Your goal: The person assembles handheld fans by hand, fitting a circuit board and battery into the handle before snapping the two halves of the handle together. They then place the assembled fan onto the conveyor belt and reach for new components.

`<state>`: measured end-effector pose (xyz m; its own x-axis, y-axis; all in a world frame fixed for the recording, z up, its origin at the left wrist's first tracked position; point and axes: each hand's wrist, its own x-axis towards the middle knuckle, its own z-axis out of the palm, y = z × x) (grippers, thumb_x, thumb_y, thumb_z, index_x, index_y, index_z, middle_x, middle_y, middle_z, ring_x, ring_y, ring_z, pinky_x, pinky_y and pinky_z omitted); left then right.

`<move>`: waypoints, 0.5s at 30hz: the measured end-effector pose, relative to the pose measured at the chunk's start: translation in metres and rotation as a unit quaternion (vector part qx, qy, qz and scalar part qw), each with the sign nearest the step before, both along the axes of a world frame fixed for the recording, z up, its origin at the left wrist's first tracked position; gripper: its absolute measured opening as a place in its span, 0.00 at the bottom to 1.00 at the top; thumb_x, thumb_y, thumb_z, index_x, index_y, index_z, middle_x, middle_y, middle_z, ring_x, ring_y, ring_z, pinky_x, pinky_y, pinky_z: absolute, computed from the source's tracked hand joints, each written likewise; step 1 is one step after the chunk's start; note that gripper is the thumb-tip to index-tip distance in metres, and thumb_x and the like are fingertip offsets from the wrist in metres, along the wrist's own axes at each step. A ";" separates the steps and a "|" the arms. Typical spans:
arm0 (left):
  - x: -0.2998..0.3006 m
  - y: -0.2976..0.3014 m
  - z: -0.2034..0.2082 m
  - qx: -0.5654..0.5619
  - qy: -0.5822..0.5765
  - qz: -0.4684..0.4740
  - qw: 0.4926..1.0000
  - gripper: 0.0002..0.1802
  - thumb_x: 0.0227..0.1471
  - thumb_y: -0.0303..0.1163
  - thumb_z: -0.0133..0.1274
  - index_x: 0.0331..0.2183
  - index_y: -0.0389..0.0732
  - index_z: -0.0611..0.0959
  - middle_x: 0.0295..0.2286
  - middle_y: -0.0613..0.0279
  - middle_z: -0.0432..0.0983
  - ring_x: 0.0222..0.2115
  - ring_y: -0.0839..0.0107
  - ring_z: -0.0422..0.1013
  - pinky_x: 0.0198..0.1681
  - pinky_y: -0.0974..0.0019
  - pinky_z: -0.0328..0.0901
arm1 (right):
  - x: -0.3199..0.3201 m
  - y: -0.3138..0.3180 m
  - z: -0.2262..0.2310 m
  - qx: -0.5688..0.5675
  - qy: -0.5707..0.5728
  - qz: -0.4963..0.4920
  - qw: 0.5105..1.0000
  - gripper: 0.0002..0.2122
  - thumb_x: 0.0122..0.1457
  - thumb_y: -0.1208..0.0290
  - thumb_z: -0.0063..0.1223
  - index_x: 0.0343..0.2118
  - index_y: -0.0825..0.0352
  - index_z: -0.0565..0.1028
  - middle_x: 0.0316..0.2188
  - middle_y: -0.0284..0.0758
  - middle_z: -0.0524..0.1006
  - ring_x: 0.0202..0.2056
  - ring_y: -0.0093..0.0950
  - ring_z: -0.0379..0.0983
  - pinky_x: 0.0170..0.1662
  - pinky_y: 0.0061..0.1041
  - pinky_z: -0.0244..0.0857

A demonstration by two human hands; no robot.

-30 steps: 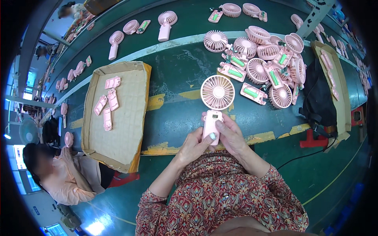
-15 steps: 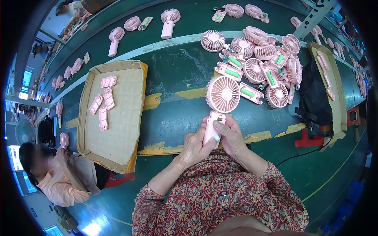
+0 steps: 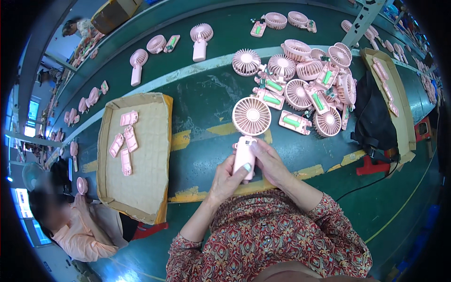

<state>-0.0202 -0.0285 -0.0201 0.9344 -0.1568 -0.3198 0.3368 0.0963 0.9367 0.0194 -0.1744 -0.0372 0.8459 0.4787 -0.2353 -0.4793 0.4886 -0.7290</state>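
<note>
Mostly pink — the held, round-caged fan (image 3: 252, 117)

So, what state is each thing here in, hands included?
Held fan: handle closed on its visible side; can't tell whether it's spinning
Left hand: gripping the handle
Right hand: gripping the handle higher up
Piled fans: heaped, some opened up
Green batteries: exposed
Left cardboard tray: open, holding loose pink covers
Black bag: slumped

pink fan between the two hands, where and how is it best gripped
Probably by the handle, coming from the near side and closing across its left and right edges: it is slim, fairly straight-sided and points nearward, while the wide, slatted round fan head sits at the far end.
</note>
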 end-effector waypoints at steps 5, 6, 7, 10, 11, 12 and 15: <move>0.055 0.024 0.022 0.069 -0.102 0.053 0.991 0.14 0.52 0.32 0.48 0.37 0.30 0.75 0.24 0.61 0.75 0.20 0.80 0.67 0.24 0.76 0.63 | 0.043 0.011 -0.008 -0.081 -0.046 0.033 0.995 0.22 0.64 0.52 0.31 0.47 0.68 0.66 0.37 0.37 0.74 0.38 0.26 0.72 0.44 0.26 0.66; 0.071 0.023 0.026 0.121 -0.140 0.059 0.981 0.15 0.51 0.33 0.48 0.36 0.30 0.75 0.24 0.62 0.74 0.21 0.80 0.67 0.24 0.75 0.63 | 0.052 0.012 -0.011 -0.123 -0.078 0.045 0.988 0.21 0.65 0.54 0.31 0.46 0.68 0.67 0.36 0.37 0.75 0.38 0.26 0.73 0.44 0.27 0.66; 0.087 0.025 0.029 0.176 -0.181 0.080 0.964 0.16 0.49 0.31 0.49 0.37 0.30 0.75 0.23 0.61 0.73 0.21 0.78 0.67 0.25 0.73 0.63 | 0.058 0.022 -0.012 -0.147 -0.103 0.040 0.983 0.16 0.65 0.61 0.35 0.42 0.70 0.68 0.33 0.37 0.75 0.36 0.27 0.74 0.41 0.25 0.68; 0.134 0.028 0.049 0.354 -0.285 0.133 0.881 0.17 0.46 0.31 0.52 0.40 0.36 0.76 0.22 0.48 0.74 0.21 0.62 0.73 0.27 0.62 0.66 | 0.075 0.055 -0.026 -0.258 -0.290 0.021 0.921 0.09 0.62 0.73 0.40 0.38 0.72 0.70 0.29 0.38 0.77 0.28 0.26 0.75 0.33 0.24 0.70; 0.152 0.031 0.052 0.433 -0.354 0.145 0.816 0.16 0.46 0.31 0.52 0.39 0.38 0.76 0.23 0.44 0.74 0.22 0.50 0.72 0.27 0.56 0.66 | 0.079 0.057 -0.033 -0.311 -0.348 0.007 0.885 0.08 0.61 0.73 0.41 0.38 0.72 0.70 0.27 0.38 0.77 0.26 0.26 0.75 0.31 0.24 0.70; 0.168 0.037 0.056 0.481 -0.356 0.138 0.789 0.14 0.46 0.31 0.52 0.38 0.39 0.76 0.22 0.44 0.74 0.23 0.46 0.71 0.27 0.51 0.65 | 0.085 0.061 -0.035 -0.359 -0.403 -0.005 0.842 0.08 0.61 0.73 0.42 0.38 0.71 0.70 0.26 0.37 0.77 0.24 0.26 0.75 0.30 0.24 0.70; 0.217 0.058 0.059 0.576 -0.383 0.156 0.705 0.11 0.45 0.32 0.52 0.32 0.37 0.75 0.23 0.44 0.74 0.24 0.46 0.72 0.27 0.49 0.65 | 0.088 0.063 -0.037 -0.346 -0.423 -0.031 0.837 0.07 0.59 0.74 0.44 0.37 0.71 0.71 0.24 0.37 0.77 0.21 0.26 0.75 0.26 0.23 0.70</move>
